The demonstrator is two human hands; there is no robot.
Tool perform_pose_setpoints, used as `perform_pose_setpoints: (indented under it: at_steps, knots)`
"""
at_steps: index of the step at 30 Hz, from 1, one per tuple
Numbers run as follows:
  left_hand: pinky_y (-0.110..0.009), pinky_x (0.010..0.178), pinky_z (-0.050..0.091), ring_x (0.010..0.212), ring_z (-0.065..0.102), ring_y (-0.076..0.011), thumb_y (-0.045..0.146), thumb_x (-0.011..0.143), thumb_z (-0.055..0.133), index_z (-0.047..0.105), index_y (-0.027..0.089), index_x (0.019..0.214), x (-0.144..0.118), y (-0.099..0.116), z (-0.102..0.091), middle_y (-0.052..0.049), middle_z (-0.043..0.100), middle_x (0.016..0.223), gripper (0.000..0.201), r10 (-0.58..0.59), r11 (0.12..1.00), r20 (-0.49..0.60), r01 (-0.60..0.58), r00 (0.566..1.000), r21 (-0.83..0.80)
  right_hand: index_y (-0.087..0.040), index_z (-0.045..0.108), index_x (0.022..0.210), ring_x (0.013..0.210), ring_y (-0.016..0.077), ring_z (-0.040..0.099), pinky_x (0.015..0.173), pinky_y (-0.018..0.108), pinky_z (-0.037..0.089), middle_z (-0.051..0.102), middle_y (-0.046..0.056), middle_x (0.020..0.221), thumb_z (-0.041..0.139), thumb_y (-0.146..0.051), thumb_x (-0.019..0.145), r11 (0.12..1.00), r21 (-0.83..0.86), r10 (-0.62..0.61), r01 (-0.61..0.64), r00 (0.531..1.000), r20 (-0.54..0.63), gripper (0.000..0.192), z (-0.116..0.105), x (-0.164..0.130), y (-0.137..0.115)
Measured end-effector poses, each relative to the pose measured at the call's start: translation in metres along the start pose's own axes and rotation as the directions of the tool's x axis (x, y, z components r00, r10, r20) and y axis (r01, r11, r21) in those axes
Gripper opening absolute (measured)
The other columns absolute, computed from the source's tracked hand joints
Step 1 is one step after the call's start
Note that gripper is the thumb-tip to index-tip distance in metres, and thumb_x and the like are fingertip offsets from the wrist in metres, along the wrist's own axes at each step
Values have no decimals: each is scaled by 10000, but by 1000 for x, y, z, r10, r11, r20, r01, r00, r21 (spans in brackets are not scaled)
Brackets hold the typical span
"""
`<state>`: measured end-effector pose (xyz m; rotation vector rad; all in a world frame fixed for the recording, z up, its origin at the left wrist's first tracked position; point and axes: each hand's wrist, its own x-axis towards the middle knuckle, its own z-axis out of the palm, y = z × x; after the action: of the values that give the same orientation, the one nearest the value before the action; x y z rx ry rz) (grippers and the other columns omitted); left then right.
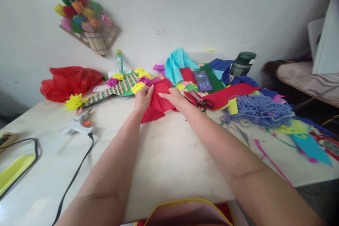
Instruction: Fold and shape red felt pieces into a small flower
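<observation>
While stretched far out over the pale table [169,162], both forearms meet at the red paper pieces [159,104], taken as landmark for all else. Left hand [143,98] clamped on the near-left edge of the red paper pieces, thumb on top, fingers curled under. Right hand [175,99] pressed flat on their right side, fingers extended over the sheet, thumb tucked beneath, so holding rather than loose. Red paper pieces themselves lying partly on the table, partly lifted between the two hands, overlapped and creased.

Nearer than the red paper pieces and well to the left: white glue gun [78,124] with its black cord [71,180] trailing toward the near edge. Just right of the red paper pieces: red-handled scissors [201,101] lying on a long red strip [227,95]. Further right: tangle of pale blue yarn [258,110]. Just behind and left of the red paper pieces: green striped craft board [116,88] dotted with yellow and magenta paper flowers. Behind and right: heap of coloured felt sheets [182,65], with a dark green jar [243,63] beyond. Far left: crumpled red plastic bag [69,80]. Farthest back, above and left, on the wall: bouquet of paper flowers [81,16].
</observation>
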<state>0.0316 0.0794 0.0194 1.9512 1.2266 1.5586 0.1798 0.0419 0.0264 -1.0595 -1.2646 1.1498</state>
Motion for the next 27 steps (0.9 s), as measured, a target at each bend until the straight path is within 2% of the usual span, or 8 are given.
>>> perform_pose_setpoints:
  at_steps: [7, 13, 18, 22, 27]
  knots:
    - [-262, 477, 227, 485, 253, -93, 329, 808, 528, 348, 189, 486, -1, 1, 0, 39, 290, 486, 394, -34, 999, -2, 34, 999, -41, -145, 569, 626, 538, 95, 447, 523, 231, 356, 510, -26, 558, 627, -402, 684, 983, -154, -104, 104, 995, 5, 269, -1, 5, 6]
    - [-253, 460, 230, 483, 280, -93, 402, 794, 544, 459, 186, 549, -3, 2, 3, 37, 345, 499, 338, -57, 986, 26, 61, 998, -153, -171, 505, 577, 554, 101, 435, 541, 234, 358, 461, -41, 544, 633, -482, 664, 974, -190, -130, 124, 991, -17, 348, -2, 1, 2]
    - [-244, 464, 242, 491, 292, -91, 423, 772, 574, 451, 184, 542, -4, 4, 4, 38, 346, 501, 354, -58, 982, 17, 60, 998, -179, -178, 458, 543, 522, 88, 377, 523, 233, 327, 392, -58, 507, 654, -430, 651, 968, -229, -129, 102, 986, -105, 337, -1, 3, 4]
    - [-241, 457, 243, 487, 304, -89, 428, 772, 574, 471, 183, 562, -4, 3, 4, 36, 364, 509, 339, -88, 975, 18, 90, 996, -205, -180, 483, 573, 529, 93, 372, 525, 234, 314, 393, -56, 515, 621, -417, 681, 973, -202, -133, 115, 988, -80, 295, 0, 3, 4]
    - [-237, 443, 253, 469, 326, -86, 433, 773, 571, 500, 184, 596, -4, -1, 5, 32, 403, 519, 314, -148, 946, 48, 156, 988, -285, -192, 383, 535, 513, 79, 293, 504, 228, 251, 311, -66, 512, 586, -431, 706, 962, -212, -191, 171, 979, -76, 357, -1, 1, 2]
